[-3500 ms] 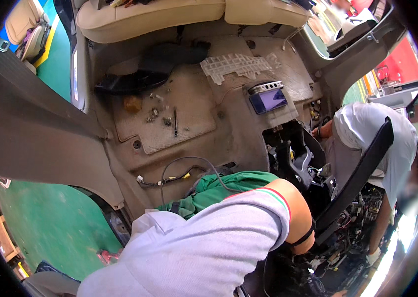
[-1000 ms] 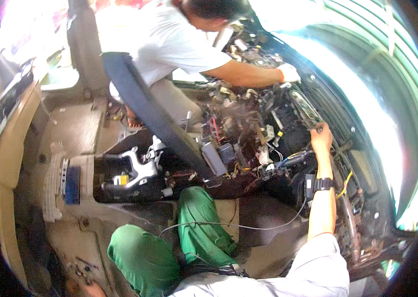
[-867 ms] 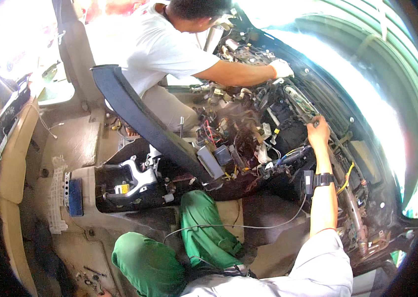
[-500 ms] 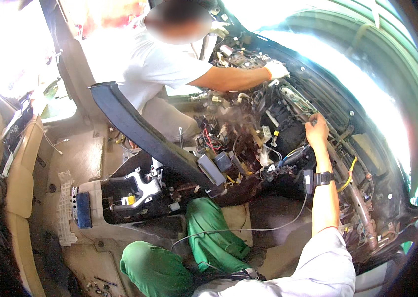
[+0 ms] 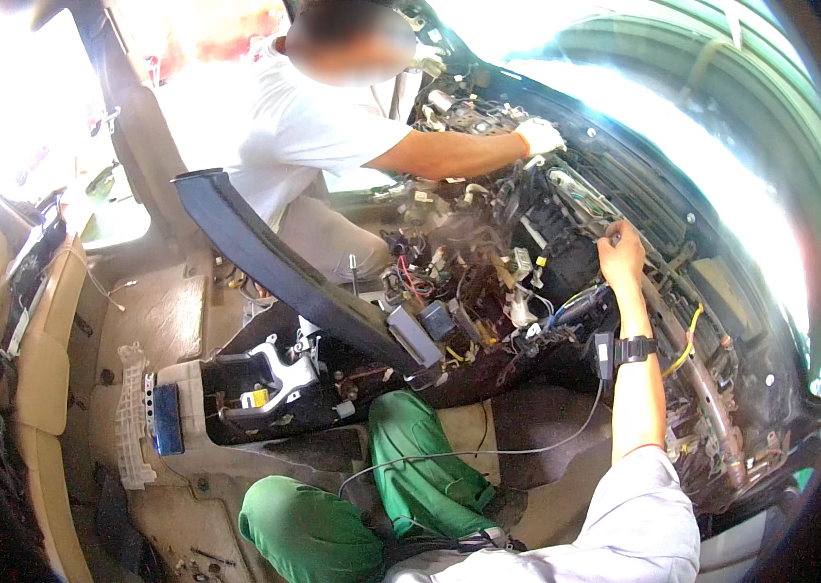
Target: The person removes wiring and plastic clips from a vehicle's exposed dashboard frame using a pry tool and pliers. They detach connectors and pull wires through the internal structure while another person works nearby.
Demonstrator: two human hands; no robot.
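My right hand (image 5: 621, 255) is at the long metal dashboard beam (image 5: 576, 192), below the windshield. Its fingers are curled together around a small dark thing that I cannot make out. A black wrist device (image 5: 636, 350) with a grey cable (image 5: 488, 452) is strapped to that forearm. Just left of the hand are a black housing (image 5: 576, 257) and wire bundles with connectors (image 5: 576, 299). My left hand is out of view. Across the cabin a co-worker's gloved hand (image 5: 539, 137) touches the far part of the beam.
A long dark trim panel (image 5: 274, 257) leans up from the center console (image 5: 177, 379). A bare metal bracket (image 5: 279, 374) sits in the console. A yellow wire (image 5: 692, 340) hangs off the near beam. Beige seats (image 5: 46, 360) stand at the left. Small loose parts (image 5: 202, 564) lie on the floor.
The view has shifted very slightly. My right hand stays at the same place on the beam, fingers still curled. The co-worker's gloved hand has barely moved.
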